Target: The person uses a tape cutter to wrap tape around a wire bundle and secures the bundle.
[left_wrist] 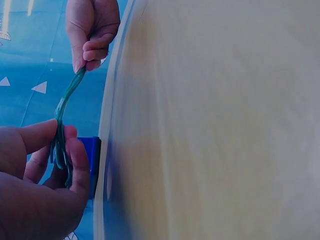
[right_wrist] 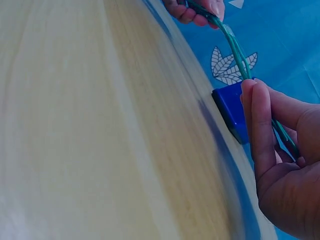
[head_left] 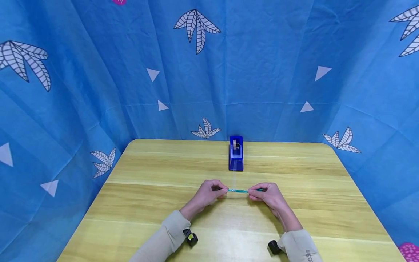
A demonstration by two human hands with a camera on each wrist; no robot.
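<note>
Left hand (head_left: pixel 207 193) and right hand (head_left: pixel 270 196) each pinch a green cord bundle (head_left: pixel 242 191) over the middle of the table (head_left: pixel 124 211); its long axis parallels the far edge, ends towards the side edges. Tabletop extends outward from both hands. Beyond, a blue tape dispenser (head_left: pixel 236 156) stands at the far edge, before a blue curtain (head_left: pixel 262 72)

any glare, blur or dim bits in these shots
Head view: pale glare on the tabletop between the two forearms; left wrist view: dim, tabletop smeared, green strands clearer; right wrist view: also dim, tabletop blurred, right hand comparatively crisp.
</note>
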